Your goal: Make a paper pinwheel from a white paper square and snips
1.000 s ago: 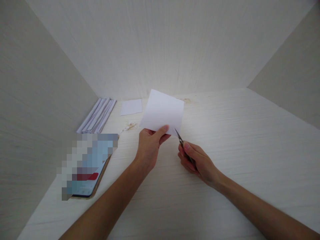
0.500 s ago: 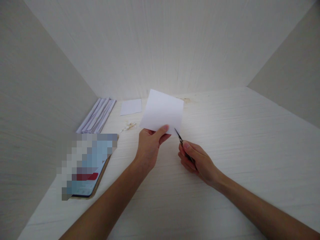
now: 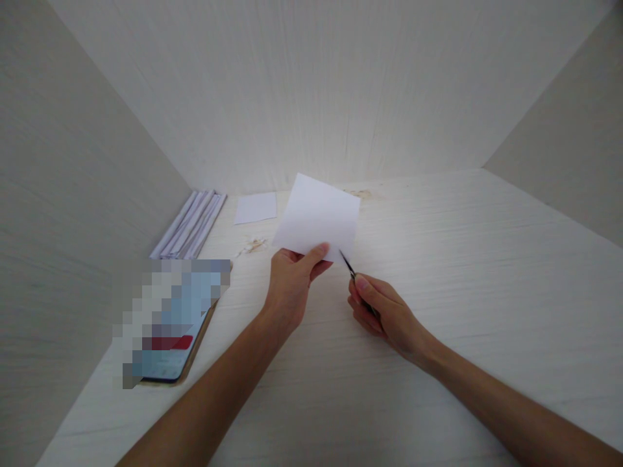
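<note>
My left hand (image 3: 291, 285) pinches the lower edge of a white sheet of paper (image 3: 318, 217) and holds it up above the pale wooden desk (image 3: 438, 272). My right hand (image 3: 384, 311) grips small scissors (image 3: 348, 266). Their dark blades point up and left, with the tips at the paper's lower right edge. The handles are hidden inside my fingers.
A phone (image 3: 170, 321) with a lit, blurred screen lies at the left on the desk. Behind it a stack of folded white papers (image 3: 191, 224) rests along the left wall. A smaller white paper piece (image 3: 256, 207) and some light scraps (image 3: 253, 246) lie near the back wall.
The scissors' blades have edged slightly up toward the paper's lower edge. Both hands and the sheet have otherwise barely moved.
</note>
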A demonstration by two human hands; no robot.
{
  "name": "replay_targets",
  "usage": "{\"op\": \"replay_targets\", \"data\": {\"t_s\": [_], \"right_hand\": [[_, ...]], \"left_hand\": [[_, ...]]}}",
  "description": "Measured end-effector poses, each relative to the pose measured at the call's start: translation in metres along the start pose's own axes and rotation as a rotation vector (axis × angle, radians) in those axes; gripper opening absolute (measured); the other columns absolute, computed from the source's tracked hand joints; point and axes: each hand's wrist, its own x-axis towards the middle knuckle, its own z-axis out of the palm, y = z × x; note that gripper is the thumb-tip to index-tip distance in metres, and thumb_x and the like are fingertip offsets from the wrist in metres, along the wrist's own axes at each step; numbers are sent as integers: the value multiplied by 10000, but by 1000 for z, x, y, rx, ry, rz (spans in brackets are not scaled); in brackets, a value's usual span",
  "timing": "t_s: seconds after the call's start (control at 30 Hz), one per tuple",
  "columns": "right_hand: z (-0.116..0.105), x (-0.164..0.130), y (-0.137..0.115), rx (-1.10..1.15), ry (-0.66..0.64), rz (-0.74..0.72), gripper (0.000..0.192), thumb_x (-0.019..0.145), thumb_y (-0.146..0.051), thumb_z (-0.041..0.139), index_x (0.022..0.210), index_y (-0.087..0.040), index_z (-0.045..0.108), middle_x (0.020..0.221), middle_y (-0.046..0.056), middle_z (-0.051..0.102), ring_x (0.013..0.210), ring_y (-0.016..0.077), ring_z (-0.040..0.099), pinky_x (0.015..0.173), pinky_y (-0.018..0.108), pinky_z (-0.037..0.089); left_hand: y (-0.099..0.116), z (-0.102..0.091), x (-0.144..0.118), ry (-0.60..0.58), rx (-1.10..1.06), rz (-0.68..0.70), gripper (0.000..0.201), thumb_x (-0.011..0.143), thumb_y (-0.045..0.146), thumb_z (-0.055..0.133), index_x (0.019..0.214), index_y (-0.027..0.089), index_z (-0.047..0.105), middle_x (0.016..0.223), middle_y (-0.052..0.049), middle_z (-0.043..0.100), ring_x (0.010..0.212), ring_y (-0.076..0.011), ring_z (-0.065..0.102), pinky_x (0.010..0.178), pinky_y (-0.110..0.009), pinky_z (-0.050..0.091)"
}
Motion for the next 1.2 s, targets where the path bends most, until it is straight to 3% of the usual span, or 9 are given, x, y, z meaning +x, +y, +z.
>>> {"op": "replay_targets", "data": {"t_s": [0.63, 0.97, 1.2], "right_hand": [[1, 1, 1, 0, 20, -34, 377, 817, -454, 401, 562, -178, 361, 385, -94, 291, 318, 26, 196, 306, 179, 120], [0, 2, -1, 62, 17, -50, 377, 820, -443, 401, 557, -174, 369, 361, -96, 299, 303, 22, 203, 296, 168, 129], [-1, 1, 0, 58, 17, -56, 373, 827, -431, 401, 560, -171, 372, 361, -98, 292, 303, 20, 197, 299, 165, 136]], "left_hand": [[-1, -4, -1, -71, 86, 5, 226, 553, 200, 693, 765, 130, 661, 790, -32, 672, 674, -110, 596, 557, -196, 514], [-4, -1, -3, -97, 93, -54, 132, 548, 184, 691, 644, 105, 647, 649, -19, 653, 494, -89, 581, 516, -209, 505], [-4, 0, -4, -83, 67, -66, 162, 533, 164, 694, 672, 95, 648, 652, -29, 656, 482, -90, 578, 509, -206, 505]]}}
